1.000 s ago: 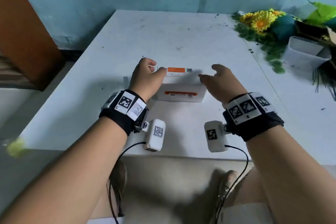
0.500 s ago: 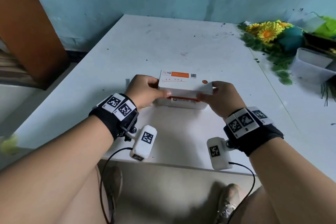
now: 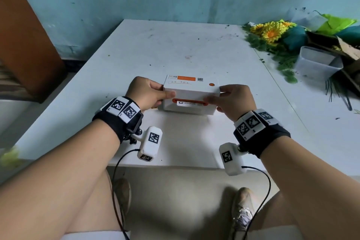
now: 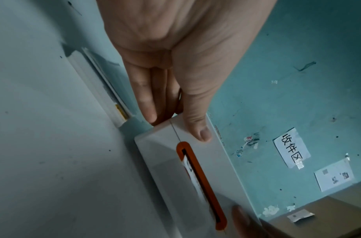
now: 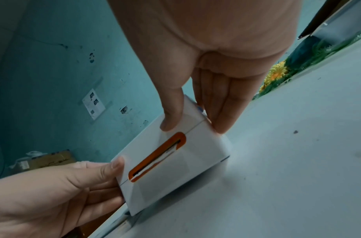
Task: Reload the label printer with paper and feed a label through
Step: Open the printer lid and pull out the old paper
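Now | my left hand (image 3: 150,93) and right hand (image 3: 232,99) grasp the label printer's (image 3: 191,94) ends | frame centre, on worktop (image 3: 175,48) | label (image 3: 190,103) in slot

Each bare forearm ends in a black wrist strap (image 3: 118,122) topped with white square tiles printed with black-and-white fiducial markers (image 3: 251,122). From each strap a short bracket holds out a white, rounded camera block (image 3: 150,143) bearing its own marker, and a thin black cable (image 3: 116,167) trails from each block. Light shorts (image 3: 93,235) and worn, pale shoes (image 3: 242,208) show below.
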### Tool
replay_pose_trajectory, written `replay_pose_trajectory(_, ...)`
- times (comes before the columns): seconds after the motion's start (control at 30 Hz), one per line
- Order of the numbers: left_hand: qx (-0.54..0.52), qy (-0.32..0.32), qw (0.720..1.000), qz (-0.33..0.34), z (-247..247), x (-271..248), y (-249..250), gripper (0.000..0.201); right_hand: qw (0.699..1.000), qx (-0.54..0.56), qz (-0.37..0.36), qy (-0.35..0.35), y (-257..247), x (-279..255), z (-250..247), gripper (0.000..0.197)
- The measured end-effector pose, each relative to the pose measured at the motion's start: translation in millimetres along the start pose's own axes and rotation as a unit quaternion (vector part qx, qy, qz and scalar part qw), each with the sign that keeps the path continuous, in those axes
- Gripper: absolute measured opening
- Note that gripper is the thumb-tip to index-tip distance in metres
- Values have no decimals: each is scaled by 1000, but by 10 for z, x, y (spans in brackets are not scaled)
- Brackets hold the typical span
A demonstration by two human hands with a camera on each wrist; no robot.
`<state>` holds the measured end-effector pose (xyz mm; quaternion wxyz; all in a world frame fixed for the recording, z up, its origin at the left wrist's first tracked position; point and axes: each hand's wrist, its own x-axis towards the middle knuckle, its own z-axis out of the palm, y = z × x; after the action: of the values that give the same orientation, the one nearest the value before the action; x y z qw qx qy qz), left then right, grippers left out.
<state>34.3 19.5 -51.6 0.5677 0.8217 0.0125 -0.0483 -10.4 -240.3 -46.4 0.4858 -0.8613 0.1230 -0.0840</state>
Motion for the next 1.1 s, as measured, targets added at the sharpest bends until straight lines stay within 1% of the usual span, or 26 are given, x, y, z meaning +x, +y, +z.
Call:
replay_pose_trajectory(0.1, -26, 25, 999, -10, -25, 25, -9, 38, 997, 61, 30, 22, 24, -33, -3, 43)
replay_pose_trajectory(0.13, -38, 37, 999, -9, -18, 16, -11, 42, 995, 86, 42, 27, 41, -35, -7, 47)
replay_pose_trajectory(0.17, -46, 47, 998, -6, -2, 10, -14, 45, 993, 107, 51, 28, 54, -33, -8, 46)
replay_pose_trajectory(0.23, -50, 67, 996, 6, 35, 7, -18, 39, 989, 133, 68, 24, 70, -22, 0, 44)
replay_pose_trajectory(0.3, -53, 84, 995, 15, 72, 10, -5, 31, 984, 157, 84, 21, 91, -6, 17, 49)
replay_pose_trajectory(0.37, -54, 98, 993, 20, 98, 33, -6, 31, 983, 163, 85, 11, 94, 22, 37, 59)
replay_pose_trajectory(0.43, -53, 101, 993, 22, 112, 59, -23, 38, 984, 159, 82, 5, 94, 80, 54, 64)
replay_pose_trajectory(0.47, -51, 97, 994, 23, 118, 70, -35, 41, 984, 157, 88, 3, 88, 110, 60, 60)
replay_pose_trajectory(0.53, -54, 93, 994, 25, 127, 87, -53, 43, 982, 157, 102, -1, 69, 148, 67, 43)
replay_pose_trajectory(0.6, -56, 99, 993, 30, 139, 114, -73, 45, 979, 167, 113, -4, 42, 166, 84, 34)
replay_pose_trajectory(0.67, -57, 104, 992, 34, 148, 134, -88, 48, 978, 172, 119, -5, 35, 192, 113, 34)
replay_pose_trajectory(0.73, -68, 101, 992, 31, 143, 152, -100, 56, 975, 184, 126, -19, 34, 220, 148, 37)
replay_pose_trajectory(0.87, -117, 71, 990, -16, 118, 210, -145, 78, 963, 216, 149, -57, 36, 242, 134, 35)
replay_pose_trajectory(0.97, -141, 59, 988, -32, 98, 247, -171, 86, 959, 236, 145, -66, 24, 224, 114, 33)
replay_pose_trajectory(1.1, -151, 62, 986, -31, 78, 245, -183, 96, 958, 241, 138, -66, 12, 201, 108, 31)
